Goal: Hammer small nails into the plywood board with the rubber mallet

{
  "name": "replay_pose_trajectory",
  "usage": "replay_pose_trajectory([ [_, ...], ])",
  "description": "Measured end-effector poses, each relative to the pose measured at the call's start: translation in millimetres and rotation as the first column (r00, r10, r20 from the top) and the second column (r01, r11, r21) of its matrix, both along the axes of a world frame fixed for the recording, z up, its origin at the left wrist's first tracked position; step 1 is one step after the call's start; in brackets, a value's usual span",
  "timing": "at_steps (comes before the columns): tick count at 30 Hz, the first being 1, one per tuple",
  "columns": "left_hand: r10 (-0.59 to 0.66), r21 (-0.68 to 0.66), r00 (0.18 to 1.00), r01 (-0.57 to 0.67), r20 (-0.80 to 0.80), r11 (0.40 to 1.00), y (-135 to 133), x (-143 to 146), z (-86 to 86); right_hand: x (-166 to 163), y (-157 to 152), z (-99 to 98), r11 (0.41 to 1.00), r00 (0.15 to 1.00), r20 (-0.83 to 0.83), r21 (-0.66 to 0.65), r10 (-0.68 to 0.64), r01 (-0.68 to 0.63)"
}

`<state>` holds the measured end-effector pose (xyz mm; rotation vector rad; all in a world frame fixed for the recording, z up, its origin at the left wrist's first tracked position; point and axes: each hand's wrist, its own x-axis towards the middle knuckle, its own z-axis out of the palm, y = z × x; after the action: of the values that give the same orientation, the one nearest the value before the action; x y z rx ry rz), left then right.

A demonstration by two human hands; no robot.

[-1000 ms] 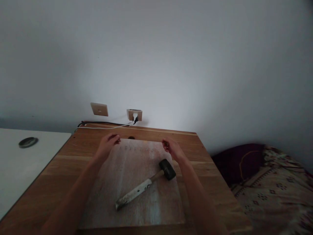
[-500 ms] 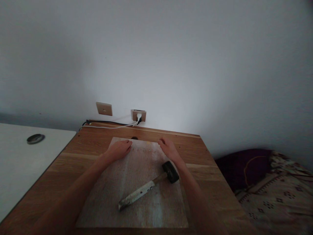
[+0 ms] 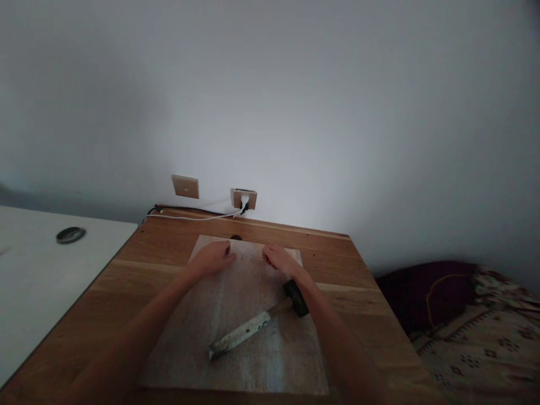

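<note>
A pale, worn wooden board (image 3: 236, 315) lies flat on the brown wooden table. Over its far left part rests my left hand (image 3: 213, 257), loosely bent, with a gap between thumb and fingers and nothing visible in it. My right hand (image 3: 279, 259) is closed at the far right part, fingertips pinched together low over the board; whatever they hold, if anything, is too small to make out. Tiny pale bits (image 3: 252, 256) lie between the two hands. Nearer to me, a hammer (image 3: 240, 333) lies slantwise on the board, its black head partly behind my right forearm.
The wooden table (image 3: 363, 315) meets the wall, where a socket (image 3: 250, 199) holds plugs with a white cable (image 3: 198, 217) and a black one. A second wall plate (image 3: 185, 187) is beside it. Left stands a white surface with a round dark object (image 3: 71, 235); right, patterned cloth (image 3: 485, 349).
Both hands have moved inward from the board's far corners, closer together. My right fingers have curled into a pinch. The hammer stays in place on the board; the view has shifted slightly.
</note>
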<state>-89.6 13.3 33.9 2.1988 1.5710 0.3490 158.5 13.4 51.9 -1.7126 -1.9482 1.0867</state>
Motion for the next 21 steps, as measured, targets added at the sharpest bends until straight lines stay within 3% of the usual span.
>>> replay_pose_trajectory([
  [3, -0.136, 0.065, 0.967, 0.154, -0.215, 0.986, -3.8, 6.7, -1.0, -0.5, -1.7, 1.5, 1.0, 0.995, 0.1, 0.013, 0.022, -0.024],
  [6, -0.231, 0.092, 0.935, 0.263, -0.268, 0.96, 0.6, 11.2, 1.1, 1.7, -6.8, 3.3, 0.997, 0.978, 0.21, 0.069, 0.011, -0.026],
  [12, -0.242, 0.068, 0.935, 0.268, -0.26, 0.961, 13.3, 14.9, 9.0, -8.4, -17.4, 2.1, 0.986, 0.834, 0.549, 0.099, 0.061, -0.137],
  [17, -0.092, 0.061, 0.973, 0.107, -0.213, 0.992, 8.2, 17.0, 5.6, -16.5, -17.7, -5.6, 0.985, 0.898, 0.439, 0.138, 0.035, -0.105],
  [21, 0.012, 0.048, 0.982, -0.003, -0.187, 0.999, 2.4, 20.4, 1.5, -6.8, -9.5, -1.1, 0.977, 0.976, 0.211, 0.211, -0.06, 0.015],
])
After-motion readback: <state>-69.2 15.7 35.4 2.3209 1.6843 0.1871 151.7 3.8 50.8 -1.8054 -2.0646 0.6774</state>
